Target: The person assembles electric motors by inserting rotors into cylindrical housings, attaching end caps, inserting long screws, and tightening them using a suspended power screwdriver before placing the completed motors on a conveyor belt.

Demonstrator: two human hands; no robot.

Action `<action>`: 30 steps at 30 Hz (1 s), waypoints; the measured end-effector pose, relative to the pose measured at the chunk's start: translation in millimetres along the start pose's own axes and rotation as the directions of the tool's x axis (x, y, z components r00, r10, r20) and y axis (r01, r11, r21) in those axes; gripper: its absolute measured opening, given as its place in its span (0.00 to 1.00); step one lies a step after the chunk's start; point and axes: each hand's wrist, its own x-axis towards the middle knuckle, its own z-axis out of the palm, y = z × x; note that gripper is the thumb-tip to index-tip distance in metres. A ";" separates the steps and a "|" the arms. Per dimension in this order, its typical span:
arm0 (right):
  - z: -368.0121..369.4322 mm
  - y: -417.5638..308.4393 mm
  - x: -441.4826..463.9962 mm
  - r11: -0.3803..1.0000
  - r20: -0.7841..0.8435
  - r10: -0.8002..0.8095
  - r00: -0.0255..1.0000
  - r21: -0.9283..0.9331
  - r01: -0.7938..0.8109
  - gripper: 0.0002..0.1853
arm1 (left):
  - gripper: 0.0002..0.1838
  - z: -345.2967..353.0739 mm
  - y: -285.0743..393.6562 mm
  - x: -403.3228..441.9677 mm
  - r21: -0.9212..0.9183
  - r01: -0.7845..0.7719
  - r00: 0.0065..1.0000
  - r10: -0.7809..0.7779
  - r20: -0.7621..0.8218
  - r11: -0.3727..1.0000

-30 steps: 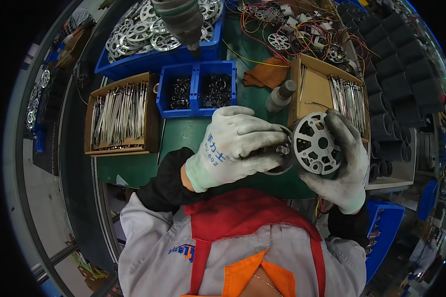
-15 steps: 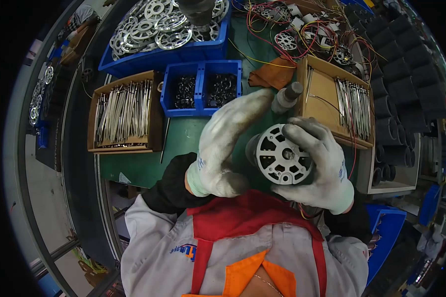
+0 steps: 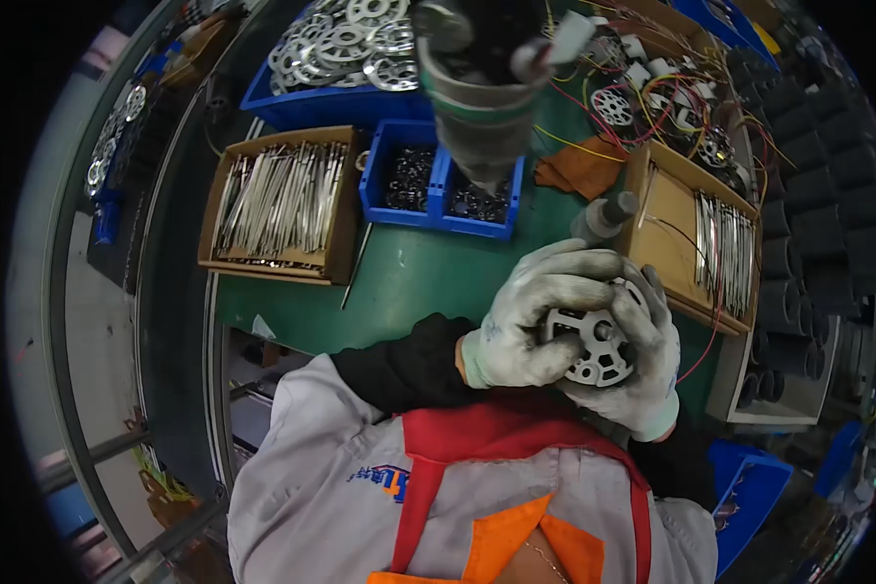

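The left hand (image 3: 530,321), apart half a second ago, now clasps the slotted disc (image 3: 594,341) with the right hand (image 3: 654,360), making the hold two-handed (its rim is partly hidden). The disc sits nearer than, and right of, the blue twin bin (image 3: 394,217).

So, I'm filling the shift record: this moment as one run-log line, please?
left white-gloved hand: gripping round silver-grey spoked metal plate | right white-gloved hand: cupping same plate | beyond hands: grey stepped cylinder, orange-brown cloth
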 end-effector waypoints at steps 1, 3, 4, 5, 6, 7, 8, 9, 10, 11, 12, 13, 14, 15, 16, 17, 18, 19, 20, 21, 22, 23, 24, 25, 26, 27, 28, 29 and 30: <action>4.3 0.7 -3.0 1.000 -0.039 0.011 0.999 0.017 -0.010 0.51 | 0.23 2.1 2.9 -5.3 0.088 0.054 0.998 -0.053 -0.017 0.995; 13.1 0.3 -13.5 0.992 -0.078 0.068 0.995 0.112 -0.059 0.50 | 0.23 1.0 12.8 -2.9 0.094 0.139 0.990 -0.139 -0.005 0.986; 15.1 -0.2 -17.2 0.983 -0.073 0.101 0.992 0.158 -0.089 0.50 | 0.22 2.4 9.5 -5.4 0.091 0.103 0.995 -0.101 -0.024 0.991; 16.7 -1.8 -19.3 0.973 -0.068 0.137 0.988 0.198 -0.122 0.50 | 0.22 2.6 3.1 -7.3 0.107 0.046 0.999 -0.043 -0.034 0.993; 15.9 -6.4 -19.8 0.958 -0.049 0.158 0.986 0.248 -0.141 0.50 | 0.21 3.1 -2.4 -9.0 0.113 -0.011 0.999 0.015 -0.036 0.994; 15.9 -6.8 -20.7 0.959 -0.052 0.137 0.989 0.256 -0.119 0.50 | 0.20 3.7 -2.2 -7.7 0.126 -0.001 0.999 0.006 -0.035 0.992; 16.8 -4.2 -22.6 0.951 -0.060 0.163 0.985 0.276 -0.141 0.50 | 0.20 2.8 -1.1 -6.9 0.146 -0.015 0.999 0.021 -0.039 0.989; 19.2 -2.2 -24.3 0.941 -0.062 0.191 0.980 0.295 -0.165 0.50 | 0.21 2.0 1.3 -7.6 0.145 0.020 1.000 -0.017 -0.021 0.989; 24.1 0.0 -22.8 0.919 -0.088 0.155 0.984 0.379 -0.111 0.50 | 0.21 -0.5 6.0 -6.8 0.145 0.052 0.999 -0.052 -0.005 0.988; 25.9 -1.8 -20.3 0.921 -0.083 0.124 0.989 0.381 -0.083 0.50 | 0.25 -4.3 20.3 -4.2 0.162 0.110 0.992 -0.118 0.038 0.981; 24.6 -3.8 -21.1 0.925 -0.095 0.145 0.985 0.366 -0.101 0.50 | 0.27 -13.5 31.5 -1.6 0.175 0.103 0.991 -0.116 0.062 0.979; 24.1 -4.0 -22.6 0.928 -0.110 0.170 0.979 0.352 -0.121 0.50 | 0.29 -26.4 44.5 -1.7 0.187 0.099 0.989 -0.118 0.091 0.977; 23.6 -0.8 -25.3 0.922 -0.103 0.204 0.974 0.356 -0.155 0.50 | 0.31 -56.9 61.6 -1.1 0.274 0.032 0.989 -0.070 0.130 0.961; 21.6 -0.1 -22.9 0.921 -0.106 0.193 0.975 0.362 -0.143 0.50 | 0.29 -90.4 61.3 -3.7 0.432 -0.039 0.993 -0.013 0.117 0.901; 18.3 -1.3 -20.2 0.919 -0.078 0.196 0.977 0.361 -0.156 0.50 | 0.25 -120.8 72.2 -0.9 0.692 0.126 0.987 -0.157 -0.019 0.711; 16.6 -1.9 -20.3 0.917 -0.046 0.204 0.978 0.360 -0.175 0.51 | 0.19 -155.3 61.7 1.6 0.777 0.274 0.962 -0.180 -0.207 0.567; 16.7 0.1 -22.5 0.915 -0.048 0.202 0.978 0.366 -0.171 0.51 | 0.17 -192.9 50.8 0.0 0.839 0.426 0.904 -0.206 -0.376 0.339; 16.6 2.5 -24.6 0.907 -0.034 0.225 0.974 0.372 -0.196 0.51 | 0.19 -242.2 36.2 -10.8 0.905 0.424 0.856 -0.326 -0.402 -0.003; 16.3 4.2 -25.3 0.900 -0.019 0.246 0.969 0.375 -0.221 0.52 | 0.22 -268.4 35.4 -10.7 0.841 0.402 0.662 -0.519 -0.540 -0.363; 16.3 4.1 -23.2 0.901 -0.027 0.244 0.969 0.375 -0.216 0.52 | 0.22 -269.8 43.5 1.2 0.762 0.373 0.405 -0.647 -0.647 -0.529; 15.0 1.8 -21.8 0.897 -0.020 0.233 0.972 0.390 -0.207 0.52 | 0.22 -274.4 39.1 1.8 0.757 0.357 0.356 -0.670 -0.652 -0.547; 13.2 0.1 -21.8 0.891 -0.006 0.226 0.974 0.405 -0.204 0.52 | 0.23 -278.9 31.7 -1.3 0.751 0.340 0.299 -0.692 -0.657 -0.567; 12.5 0.2 -22.1 0.887 -0.006 0.236 0.972 0.409 -0.213 0.52 | 0.21 -284.3 21.9 -0.7 0.754 0.290 0.257 -0.711 -0.654 -0.589; 11.8 0.9 -22.6 0.890 0.015 0.233 0.972 0.400 -0.220 0.53 | 0.20 -283.5 21.3 1.5 0.777 0.250 0.282 -0.725 -0.629 -0.578; 10.2 1.4 -22.6 0.892 0.036 0.233 0.972 0.389 -0.229 0.53 | 0.19 -281.3 19.3 4.4 0.800 0.208 0.304 -0.741 -0.599 -0.562; 8.0 1.5 -21.0 0.888 0.037 0.255 0.966 0.387 -0.249 0.53 | 0.18 -285.7 13.7 5.4 0.810 0.160 0.299 -0.754 -0.584 -0.564; 4.0 2.4 -17.0 0.891 0.099 0.209 0.973 0.390 -0.231 0.55 | 0.18 -284.6 17.8 11.1 0.832 0.110 0.303 -0.779 -0.549 -0.544; -4.9 3.1 -13.7 0.896 0.153 0.179 0.972 0.382 -0.225 0.58 | 0.18 -284.7 18.3 17.2 0.863 0.056 0.310 -0.813 -0.493 -0.502; -22.3 3.7 -7.1 0.932 0.218 0.157 0.963 0.290 -0.218 0.59 | 0.20 -303.4 2.3 8.2 0.876 -0.040 0.286 -0.846 -0.450 -0.480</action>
